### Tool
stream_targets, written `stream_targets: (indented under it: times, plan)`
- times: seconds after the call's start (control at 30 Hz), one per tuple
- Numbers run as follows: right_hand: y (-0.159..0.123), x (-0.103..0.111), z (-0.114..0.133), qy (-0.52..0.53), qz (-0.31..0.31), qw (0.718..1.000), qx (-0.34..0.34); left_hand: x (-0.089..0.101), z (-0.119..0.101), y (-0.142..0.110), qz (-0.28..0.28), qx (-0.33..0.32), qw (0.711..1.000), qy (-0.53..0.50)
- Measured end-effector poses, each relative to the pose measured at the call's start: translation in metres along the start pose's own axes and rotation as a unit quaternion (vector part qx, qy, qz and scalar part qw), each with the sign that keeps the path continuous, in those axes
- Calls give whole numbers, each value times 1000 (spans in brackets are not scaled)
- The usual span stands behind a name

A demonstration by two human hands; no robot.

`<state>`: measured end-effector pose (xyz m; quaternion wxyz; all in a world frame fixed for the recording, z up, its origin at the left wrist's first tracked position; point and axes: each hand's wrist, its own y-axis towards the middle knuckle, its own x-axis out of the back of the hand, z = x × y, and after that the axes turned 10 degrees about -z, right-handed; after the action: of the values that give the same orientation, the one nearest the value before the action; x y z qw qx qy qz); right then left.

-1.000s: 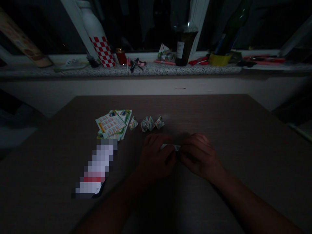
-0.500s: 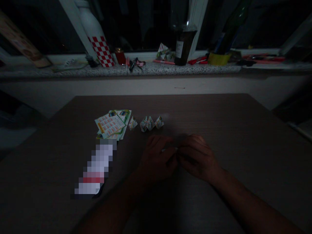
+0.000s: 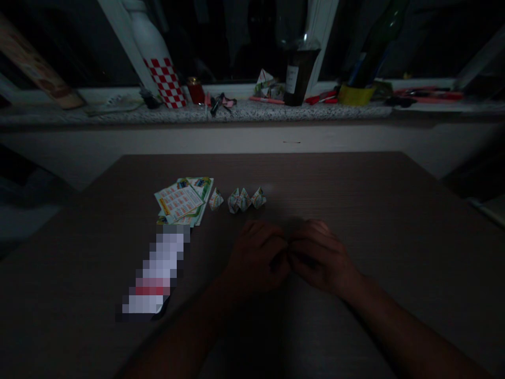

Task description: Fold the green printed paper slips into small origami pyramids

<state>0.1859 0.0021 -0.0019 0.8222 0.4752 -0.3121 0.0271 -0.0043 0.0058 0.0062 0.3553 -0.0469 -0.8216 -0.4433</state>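
Left hand point(image 3: 258, 258) has edged in toward the right hand point(image 3: 320, 257), this side of the origami point(image 3: 244, 200), and the slip's lost behind curled fingers: clamped on it or not, can't tell!

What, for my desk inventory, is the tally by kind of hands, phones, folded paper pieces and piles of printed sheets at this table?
Hands: 2, left hand and right hand
Phone: 1
Folded paper pieces: 4
Pile of printed sheets: 1
Total: 8, excluding anything hidden in the fingers
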Motion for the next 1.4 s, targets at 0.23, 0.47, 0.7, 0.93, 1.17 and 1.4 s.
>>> stream_targets:
  times: [0.23, 0.47, 0.7, 0.93, 1.17, 1.4]
  plan:
    - [1, 0, -1, 15, -13, 999, 33, -3, 3, 2, 0, -36, 999, 3]
    - [4, 2, -1, 18, -20, 998, 52, -1, 3, 5, -6, -50, 999, -10]
    - [5, 4, 0, 16, -18, 999, 45, 4, 4, 7, 0, -36, 999, -1]
    - [6, 10, -2, 7, -23, 999, 39, 9, 10, 5, -15, -24, 1000, 2]
    - [6, 19, -5, 3, -25, 999, 23, 20, 16, 5, -24, -9, 999, 20]
    - [5, 34, -17, -29, -74, 997, -6, 35, 28, 7, -54, 40, 996, 57]
